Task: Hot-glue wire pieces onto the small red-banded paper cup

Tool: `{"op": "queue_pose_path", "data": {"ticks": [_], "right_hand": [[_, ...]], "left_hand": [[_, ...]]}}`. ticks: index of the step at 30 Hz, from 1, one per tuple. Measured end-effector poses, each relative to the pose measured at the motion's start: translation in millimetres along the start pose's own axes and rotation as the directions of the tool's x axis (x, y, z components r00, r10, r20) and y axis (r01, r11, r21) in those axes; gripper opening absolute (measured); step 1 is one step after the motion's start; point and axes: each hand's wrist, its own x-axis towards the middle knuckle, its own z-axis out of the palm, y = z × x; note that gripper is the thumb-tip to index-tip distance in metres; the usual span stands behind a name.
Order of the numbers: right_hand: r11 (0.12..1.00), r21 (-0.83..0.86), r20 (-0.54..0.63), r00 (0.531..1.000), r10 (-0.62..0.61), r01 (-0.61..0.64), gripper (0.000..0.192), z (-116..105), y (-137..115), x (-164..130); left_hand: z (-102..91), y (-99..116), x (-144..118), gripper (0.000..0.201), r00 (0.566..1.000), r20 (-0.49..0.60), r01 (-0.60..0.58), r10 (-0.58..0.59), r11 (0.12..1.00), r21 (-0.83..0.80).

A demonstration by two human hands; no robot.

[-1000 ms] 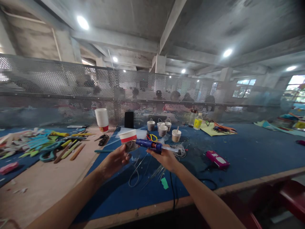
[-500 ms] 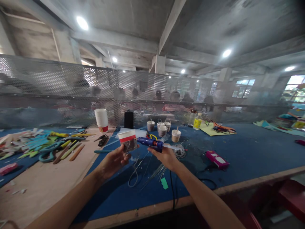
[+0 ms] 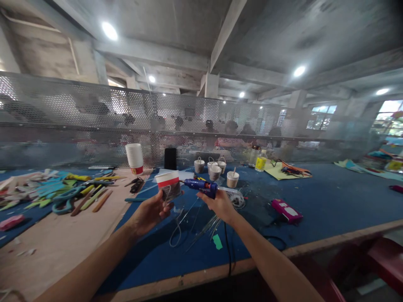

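— Holding a paper cup (image 3: 169, 184) with a red band, our left hand (image 3: 150, 211) sat above the near part of the blue table (image 3: 330, 201), fingers curled round the cup's lower wall and a thin wire loop pressed against its side. Did we have the tool up too?

— We did. Our right hand (image 3: 220, 204) was closed round the grip of the blue glue gun (image 3: 201, 187), whose nozzle pointed left and stood just beside the cup's right wall; whether it touched, we could not tell. Its black cord (image 3: 227, 245) ran from under the hand toward the near table edge.

— What lay under our hands?

— Loose wires (image 3: 192, 224) on the blue cloth, with a small green scrap (image 3: 217, 241) near them. Farther off stood a cluster of small cups with wire handles (image 3: 215, 169), and one cup with a stick (image 3: 233, 178) to their right.

— And to the sides?

— On the left, a stack of white cups (image 3: 134, 157) stood at the far edge by the perforated metal screen (image 3: 63, 113), a dark phone (image 3: 170, 158) leaning upright to its right. Teal scissors (image 3: 64, 199) and coloured sticks lay on the pale board (image 3: 59, 243) at far left. On the right we saw a pink box (image 3: 287, 210) lying flat, and two bottles (image 3: 258, 158) far behind it by the screen. People sat blurred beyond the mesh
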Motion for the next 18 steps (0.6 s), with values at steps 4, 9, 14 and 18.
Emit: {"op": "queue_pose_path", "data": {"ticks": [4,9,14,18], "right_hand": [[0.998,0.0,0.004,0.998,0.068,-0.068,0.037,-3,4,7],[0.948,0.274,-0.05,0.982,0.182,-0.162,0.038,-2,24,20],[0.936,0.158,-0.084,0.94,0.329,-0.314,0.04,-3,48,25],[0.92,-0.102,-0.125,0.922,0.365,-0.378,0.047,-3,61,27]], "left_hand": [[2.2,0,0,0.031,0.999,-0.034,-0.006,0.006,1.0,0.0],[4.2,0,0,0.036,0.991,-0.125,-0.033,0.039,0.998,0.05],[4.3,0,0,0.042,0.983,-0.172,-0.045,0.064,0.993,0.113],[5.4,-2,1,0.037,0.977,-0.194,-0.05,0.084,0.984,0.173]]}}
